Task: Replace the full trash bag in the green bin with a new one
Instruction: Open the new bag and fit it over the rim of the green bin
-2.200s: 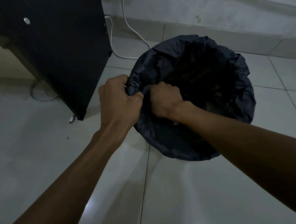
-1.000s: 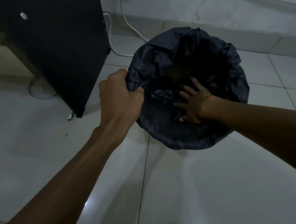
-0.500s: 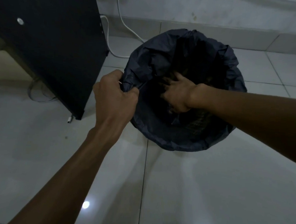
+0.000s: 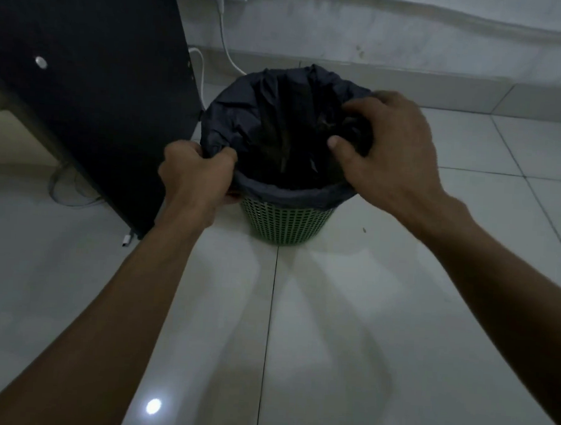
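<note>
Green bin (image 4: 285, 222) stands on the tiled floor (image 4: 364, 316), just beside a dark panel (image 4: 83, 85). Black trash bag (image 4: 265, 119) lines it, edge folded over the rim. Left hand (image 4: 196, 177) is clenched on the bag's near-left edge; right hand (image 4: 388, 150) has its fingers (image 4: 339, 143) pinching bunched plastic at the right rim. White cable (image 4: 224, 41) runs along the wall behind.

I see my left hand (image 4: 196, 174) clenched on the near-left edge of the dark bag (image 4: 278, 126) lining the green bin (image 4: 285, 222), my right hand (image 4: 388, 146) gripping its right edge, beside a black panel (image 4: 83, 78).
</note>
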